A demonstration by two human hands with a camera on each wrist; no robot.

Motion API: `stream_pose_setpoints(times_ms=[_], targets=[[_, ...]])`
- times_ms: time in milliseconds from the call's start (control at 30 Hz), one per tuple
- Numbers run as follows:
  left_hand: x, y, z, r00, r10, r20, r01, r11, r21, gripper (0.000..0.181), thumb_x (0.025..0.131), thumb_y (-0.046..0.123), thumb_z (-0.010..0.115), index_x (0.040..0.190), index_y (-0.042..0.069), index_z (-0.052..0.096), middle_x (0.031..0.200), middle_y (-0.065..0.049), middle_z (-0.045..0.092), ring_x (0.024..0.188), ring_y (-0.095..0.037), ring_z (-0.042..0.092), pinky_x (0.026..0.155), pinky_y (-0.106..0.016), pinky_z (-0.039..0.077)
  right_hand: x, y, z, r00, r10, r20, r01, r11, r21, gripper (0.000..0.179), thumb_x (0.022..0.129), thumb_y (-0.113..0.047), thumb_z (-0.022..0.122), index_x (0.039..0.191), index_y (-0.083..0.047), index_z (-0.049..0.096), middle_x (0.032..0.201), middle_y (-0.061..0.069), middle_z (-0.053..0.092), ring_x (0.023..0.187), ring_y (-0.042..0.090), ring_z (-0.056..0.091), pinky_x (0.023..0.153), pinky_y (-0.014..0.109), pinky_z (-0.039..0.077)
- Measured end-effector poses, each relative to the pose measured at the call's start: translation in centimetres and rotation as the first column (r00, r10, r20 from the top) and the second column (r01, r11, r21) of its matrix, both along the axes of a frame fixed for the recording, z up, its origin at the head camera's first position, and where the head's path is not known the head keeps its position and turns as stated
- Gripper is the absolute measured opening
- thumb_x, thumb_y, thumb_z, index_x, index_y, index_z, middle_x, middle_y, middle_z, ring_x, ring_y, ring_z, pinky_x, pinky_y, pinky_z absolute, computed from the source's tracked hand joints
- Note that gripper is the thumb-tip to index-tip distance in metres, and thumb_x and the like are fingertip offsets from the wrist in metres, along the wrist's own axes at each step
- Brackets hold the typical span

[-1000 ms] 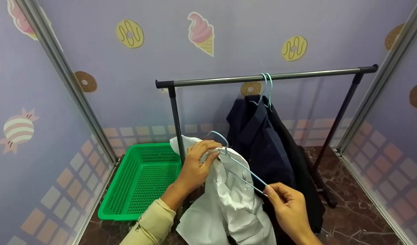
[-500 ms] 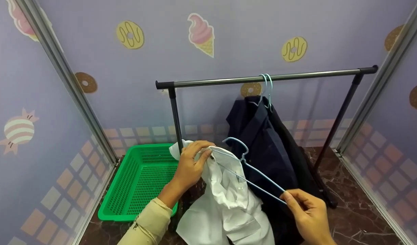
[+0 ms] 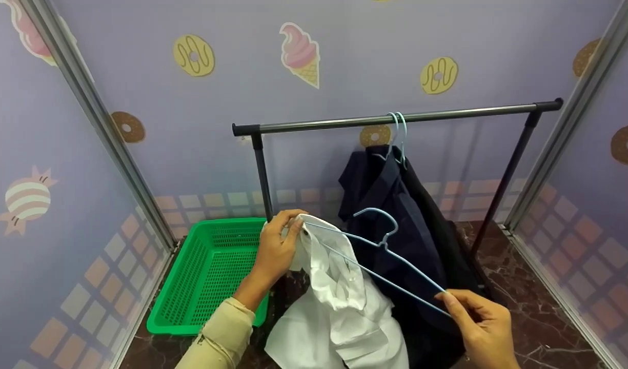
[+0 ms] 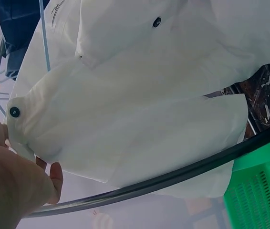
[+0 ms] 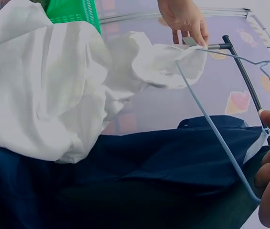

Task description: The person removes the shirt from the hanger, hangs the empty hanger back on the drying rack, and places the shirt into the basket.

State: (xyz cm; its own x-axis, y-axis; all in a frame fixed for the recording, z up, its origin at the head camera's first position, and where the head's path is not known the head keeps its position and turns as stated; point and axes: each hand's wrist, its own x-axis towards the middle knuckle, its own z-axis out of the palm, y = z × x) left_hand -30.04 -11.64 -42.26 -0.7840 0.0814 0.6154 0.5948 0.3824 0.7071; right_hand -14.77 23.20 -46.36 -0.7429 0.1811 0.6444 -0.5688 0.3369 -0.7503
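My left hand (image 3: pixel 276 251) pinches the edge of a white shirt (image 3: pixel 365 330) near its neckline. The shirt hangs below in loose folds, and a dark button (image 4: pixel 14 112) shows beside the fingers in the left wrist view. My right hand (image 3: pixel 482 323) grips the right corner of a light blue wire hanger (image 3: pixel 383 244). The hanger's left end reaches inside the shirt's neckline, where its tip is hidden by cloth near my left hand. Its hook and right half lie outside the shirt, the hook pointing up.
Behind stands a clothes rack with a metal rail (image 3: pixel 319 124). A navy garment (image 3: pixel 411 230) and a black garment (image 3: pixel 449 256) hang from it on light blue hangers. On the floor at left sits a green plastic basket (image 3: pixel 157 307). Patterned walls enclose the space.
My right hand has moved right and slightly down with the hanger, so its hook now stands out to the right of the neckline. My left hand has shifted left with the shirt edge.
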Motion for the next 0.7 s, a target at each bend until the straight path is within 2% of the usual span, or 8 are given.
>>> stream_pose_setpoints(times_ms=[100,167,300,400,467,533,567,700], targets=[[-0.1,-0.3,-0.1,0.998,0.005,0.065,-0.009,0.998,0.06,0.022,0.11,0.021,0.06,0.122,0.009,0.074,0.113,-0.007,0.078,0.105,-0.021,0.068,0.1,-0.043,0.051,0.0,0.2,0.0,0.999,-0.047,0.019,0.047,0.999,-0.012,0.022,0.093,0.02,0.065,0.092,0.004,0.08,0.083,-0.002,0.081,0.053,-0.002,0.053,0.051,0.017,0.044],[-0.3,-0.6,-0.2,0.994,0.011,0.11,-0.022,0.995,0.1,0.023,0.111,0.021,0.059,0.122,0.008,0.074,0.114,-0.008,0.078,0.106,-0.022,0.071,0.095,-0.038,0.055,0.1,0.4,0.1,0.997,-0.068,0.038,0.069,0.997,-0.017,0.022,0.094,0.019,0.065,0.092,0.003,0.08,0.084,-0.004,0.082,0.055,0.002,0.056,0.052,0.018,0.045],[-0.6,-1.2,-0.7,0.984,0.04,0.176,-0.066,0.988,0.142,0.023,0.112,0.022,0.058,0.12,0.009,0.075,0.113,-0.01,0.078,0.104,-0.021,0.071,0.09,-0.028,0.054,0.1,0.8,0.3,1.0,-0.013,0.007,0.014,0.998,-0.065,0.02,0.095,0.021,0.061,0.095,0.009,0.078,0.084,-0.003,0.081,0.051,0.008,0.048,0.048,0.024,0.039],[-0.7,-1.5,-1.0,0.978,0.056,0.2,-0.088,0.984,0.153,0.022,0.111,0.022,0.058,0.118,0.009,0.075,0.113,-0.011,0.077,0.105,-0.021,0.07,0.092,-0.027,0.053,0.0,0.7,0.6,1.0,0.026,-0.014,-0.027,0.994,-0.102,0.02,0.096,0.022,0.059,0.096,0.012,0.076,0.083,0.001,0.081,0.048,0.013,0.035,0.047,0.026,0.035],[-0.7,-1.6,-1.2,0.975,0.058,0.212,-0.092,0.984,0.152,0.022,0.111,0.022,0.059,0.118,0.009,0.075,0.114,-0.011,0.077,0.106,-0.02,0.07,0.093,-0.027,0.054,0.0,0.5,0.7,1.0,0.024,0.001,-0.024,0.994,-0.104,0.02,0.097,0.021,0.059,0.096,0.012,0.077,0.083,0.003,0.081,0.047,0.013,0.03,0.048,0.023,0.037],[-0.6,-1.6,-1.3,0.974,0.056,0.219,-0.089,0.986,0.143,0.022,0.111,0.023,0.059,0.118,0.009,0.075,0.114,-0.011,0.077,0.106,-0.019,0.07,0.092,-0.027,0.054,0.0,0.1,0.9,0.999,0.008,0.036,-0.005,0.995,-0.098,0.019,0.098,0.018,0.06,0.097,0.01,0.078,0.086,0.003,0.082,0.048,0.012,0.038,0.056,0.018,0.047],[-0.5,-1.6,-1.4,0.974,0.057,0.221,-0.088,0.987,0.137,0.022,0.111,0.023,0.059,0.118,0.009,0.075,0.113,-0.011,0.077,0.105,-0.019,0.07,0.091,-0.026,0.054,0.0,-0.1,0.9,0.999,0.014,0.044,-0.009,0.994,-0.104,0.019,0.098,0.018,0.06,0.097,0.01,0.077,0.087,0.004,0.082,0.049,0.01,0.04,0.058,0.018,0.048],[-0.3,-1.6,-1.2,0.975,0.045,0.218,-0.075,0.989,0.131,0.022,0.111,0.023,0.059,0.119,0.01,0.075,0.113,-0.01,0.077,0.102,-0.019,0.07,0.088,-0.023,0.054,-0.2,-1.1,1.2,0.997,0.074,0.038,-0.069,0.991,-0.113,0.019,0.1,0.016,0.058,0.102,0.011,0.076,0.069,0.0,0.069,0.049,0.009,0.04,0.049,0.021,0.041]])
